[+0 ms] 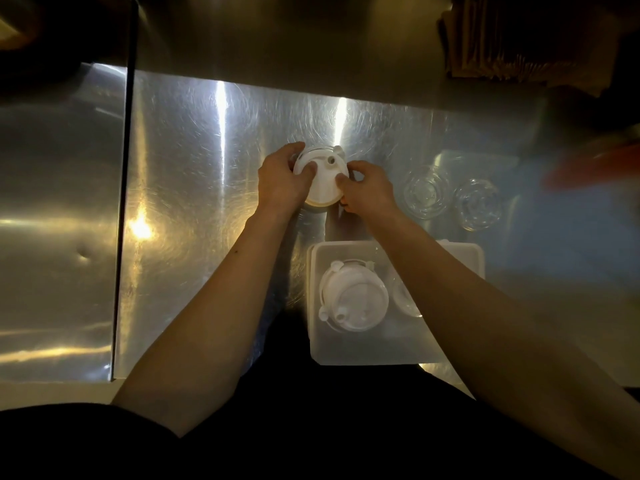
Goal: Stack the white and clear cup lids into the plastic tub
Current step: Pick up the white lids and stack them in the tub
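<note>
A stack of white cup lids (323,180) stands on the steel counter at the middle. My left hand (282,180) grips its left side and my right hand (369,188) grips its right side. Near the counter's front edge sits the translucent plastic tub (363,351). Inside it lies a stack of white lids (353,299), with a clear lid (405,299) beside it, partly hidden by my right forearm. Two stacks of clear lids, the nearer clear stack (426,194) and the farther clear stack (479,204), rest on the counter to the right of my hands.
The steel counter (194,168) has a seam and a dark gap (123,216) on the left. A brown stack of paper items (498,39) sits at the back right. A blurred orange shape (595,164) shows at the far right edge.
</note>
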